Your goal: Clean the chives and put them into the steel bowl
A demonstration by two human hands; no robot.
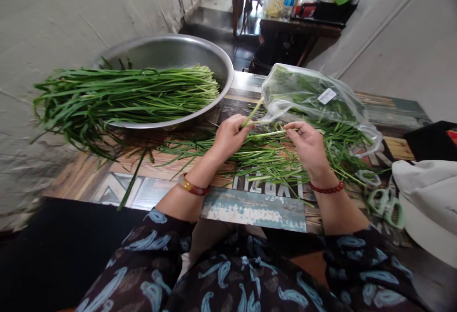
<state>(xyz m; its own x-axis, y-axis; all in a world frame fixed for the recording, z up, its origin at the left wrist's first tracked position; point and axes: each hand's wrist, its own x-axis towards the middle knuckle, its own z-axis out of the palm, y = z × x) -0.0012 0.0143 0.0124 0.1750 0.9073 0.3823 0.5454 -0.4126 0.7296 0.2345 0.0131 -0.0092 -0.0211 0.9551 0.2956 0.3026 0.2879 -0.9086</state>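
Observation:
My left hand (pixel 233 136) is closed around a few stalks of garlic chives (pixel 254 111), whose pale ends stick up past the thumb. To its right, my right hand (pixel 306 141) pinches with thumb and forefinger at the tip of a pale stalk; what exactly sits between those fingertips is too small to make out. Beneath both hands, loose chives (pixel 264 160) lie spread over the table. Just beyond the right hand, a clear plastic bag (pixel 342 107) with a white label holds more greens. A large bundle of chives (pixel 143 91) rests in a metal basin (pixel 210 48) at the left, its leaves hanging over the rim.
Green-handled scissors (pixel 387 207) and a white cap (pixel 428 198) lie at the right of the wood-patterned table (pixel 250 207). A black object (pixel 428 141) stands behind the cap. Farther back, another table (pixel 300 26) carries a bottle, bags and containers. A wall (pixel 53 26) borders the left side.

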